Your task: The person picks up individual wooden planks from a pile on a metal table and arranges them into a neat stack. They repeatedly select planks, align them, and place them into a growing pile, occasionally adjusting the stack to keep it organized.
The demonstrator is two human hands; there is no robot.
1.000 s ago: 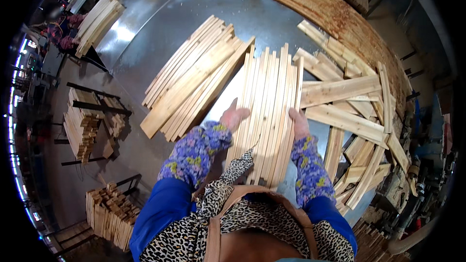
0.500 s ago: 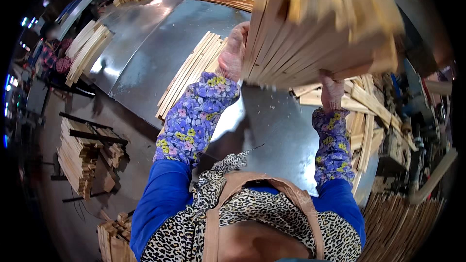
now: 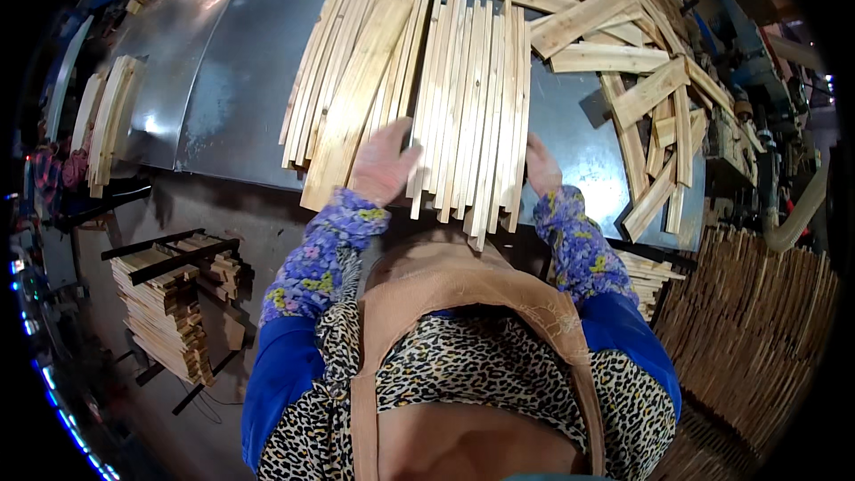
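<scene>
A row of narrow wooden slats (image 3: 474,107) stands on edge, side by side, on the metal-topped table, with the near ends uneven and jutting past the table's front edge. My left hand (image 3: 383,165) is at the row's left side near its front end, thumb and fingers apart. At the right side, my right hand (image 3: 541,167) lies along the outermost slat with its fingers stretched out. Left of this row is another group of slats (image 3: 325,71), with one wide flat board (image 3: 361,98) lying slantwise over it. Neither hand is wrapped around a slat.
Loose boards (image 3: 606,58) lie in a jumble on the table's right part. The metal tabletop (image 3: 245,62) stretches away to the left. Stacked wood (image 3: 165,303) sits in a black rack on the floor at left, and a large stack (image 3: 757,338) stands at right.
The bundle of slats that both hands held raised at the upper right is now down on the table beside the other group. My hands have come lower and nearer, and their grip has loosened.
</scene>
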